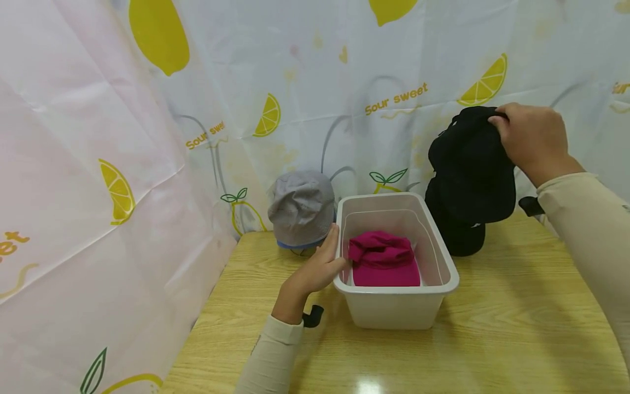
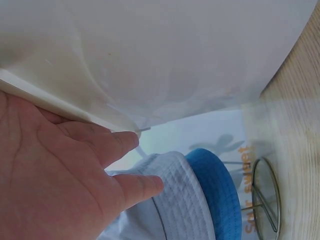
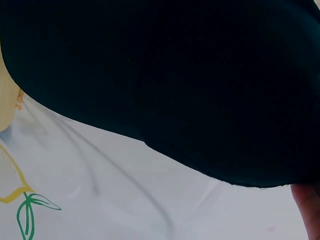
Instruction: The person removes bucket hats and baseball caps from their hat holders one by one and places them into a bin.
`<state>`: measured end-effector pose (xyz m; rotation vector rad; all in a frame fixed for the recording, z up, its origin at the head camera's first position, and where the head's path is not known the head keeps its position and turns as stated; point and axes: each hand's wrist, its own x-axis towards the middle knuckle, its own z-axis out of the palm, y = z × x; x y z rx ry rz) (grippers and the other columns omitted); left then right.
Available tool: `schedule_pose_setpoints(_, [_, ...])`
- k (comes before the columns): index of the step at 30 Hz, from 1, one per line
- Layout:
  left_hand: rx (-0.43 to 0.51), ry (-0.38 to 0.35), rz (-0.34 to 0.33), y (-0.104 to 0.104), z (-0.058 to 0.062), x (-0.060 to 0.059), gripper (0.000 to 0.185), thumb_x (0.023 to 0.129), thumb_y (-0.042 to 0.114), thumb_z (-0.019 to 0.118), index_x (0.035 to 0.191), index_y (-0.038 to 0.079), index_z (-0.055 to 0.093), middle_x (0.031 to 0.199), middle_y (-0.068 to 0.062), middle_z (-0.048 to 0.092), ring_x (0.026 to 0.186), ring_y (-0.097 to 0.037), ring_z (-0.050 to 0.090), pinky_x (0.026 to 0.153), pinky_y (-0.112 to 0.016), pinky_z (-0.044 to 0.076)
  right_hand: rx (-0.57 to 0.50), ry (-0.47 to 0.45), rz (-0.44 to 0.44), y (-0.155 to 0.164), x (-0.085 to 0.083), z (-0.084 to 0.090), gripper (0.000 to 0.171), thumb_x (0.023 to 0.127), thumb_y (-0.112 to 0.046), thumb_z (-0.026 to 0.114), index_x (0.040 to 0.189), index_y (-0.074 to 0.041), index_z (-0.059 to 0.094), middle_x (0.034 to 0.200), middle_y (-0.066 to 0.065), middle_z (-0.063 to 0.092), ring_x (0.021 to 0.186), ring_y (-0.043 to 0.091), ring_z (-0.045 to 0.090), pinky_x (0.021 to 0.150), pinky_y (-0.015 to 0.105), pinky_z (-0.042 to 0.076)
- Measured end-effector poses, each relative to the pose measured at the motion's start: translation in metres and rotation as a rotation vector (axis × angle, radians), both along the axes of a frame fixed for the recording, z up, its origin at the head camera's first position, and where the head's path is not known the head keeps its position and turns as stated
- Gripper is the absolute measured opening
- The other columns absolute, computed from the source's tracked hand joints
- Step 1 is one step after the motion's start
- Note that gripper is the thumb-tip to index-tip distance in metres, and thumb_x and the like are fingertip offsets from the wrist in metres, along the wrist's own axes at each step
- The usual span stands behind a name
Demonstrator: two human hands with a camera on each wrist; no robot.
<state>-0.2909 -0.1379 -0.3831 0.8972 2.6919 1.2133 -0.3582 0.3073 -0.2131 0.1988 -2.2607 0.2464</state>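
My right hand (image 1: 534,137) pinches the top of a black cap (image 1: 479,169) and holds it up, its brim hanging down. In the right wrist view the dark cap (image 3: 150,80) fills most of the picture, with a fingertip at its edge. Behind and below it is another black cap (image 1: 460,238). My left hand (image 1: 317,268) touches the left side of a white plastic bin (image 1: 394,312), its fingers extended along the wall under the rim. Inside the bin lies a magenta cap (image 1: 386,276), brim toward me.
A grey bucket hat (image 1: 302,205) with a blue underside sits on a wire stand (image 2: 267,200) left of the bin. All stand on a wooden table (image 1: 517,328). A lemon-printed curtain (image 1: 305,71) hangs behind and to the left.
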Motion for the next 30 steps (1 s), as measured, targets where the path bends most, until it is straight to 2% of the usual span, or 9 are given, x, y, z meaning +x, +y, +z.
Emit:
schedule_pose_setpoints(9, [-0.008,-0.006,0.006,0.000,0.001,0.001,0.093,0.094,0.036,0.042,0.166,0.012,-0.011,0.174,0.002,-0.015,0.160,-0.017,-0.013,0.124,-0.066,-0.004,-0.032,0.078,0.040,-0.012,0.002,0.008,0.034,0.106,-0.019,0.058,0.120,0.011,0.067,0.111,0.037,0.069,0.093,0.058,0.064,0.082,0.069,0.049])
schedule_pose_setpoints(21, [-0.017,-0.022,0.017,0.000,0.002,0.001,0.092,0.094,0.035,0.041,0.166,0.013,-0.012,0.174,0.003,-0.015,0.160,-0.015,-0.013,0.125,-0.062,-0.004,-0.071,0.087,0.076,-0.030,0.007,0.017,0.036,0.106,-0.019,0.060,0.119,0.014,0.068,0.110,0.037,0.069,0.098,0.056,0.066,0.088,0.066,0.050])
schedule_pose_setpoints(25, [-0.014,-0.014,0.013,0.000,0.001,0.001,0.092,0.093,0.036,0.041,0.166,0.012,-0.011,0.175,-0.003,-0.013,0.161,-0.018,-0.013,0.125,-0.065,-0.003,-0.079,0.082,0.084,-0.035,0.007,0.018,0.037,0.106,-0.021,0.060,0.118,0.013,0.068,0.110,0.037,0.070,0.098,0.056,0.066,0.089,0.067,0.050])
schedule_pose_setpoints(30, [-0.020,-0.014,0.018,0.000,0.001,0.001,0.092,0.092,0.035,0.041,0.166,0.012,-0.010,0.175,-0.002,-0.013,0.161,-0.018,-0.013,0.125,-0.064,-0.003,-0.094,0.077,0.094,-0.040,0.007,0.019,0.038,0.106,-0.023,0.059,0.118,0.013,0.068,0.110,0.037,0.070,0.098,0.056,0.066,0.089,0.066,0.050])
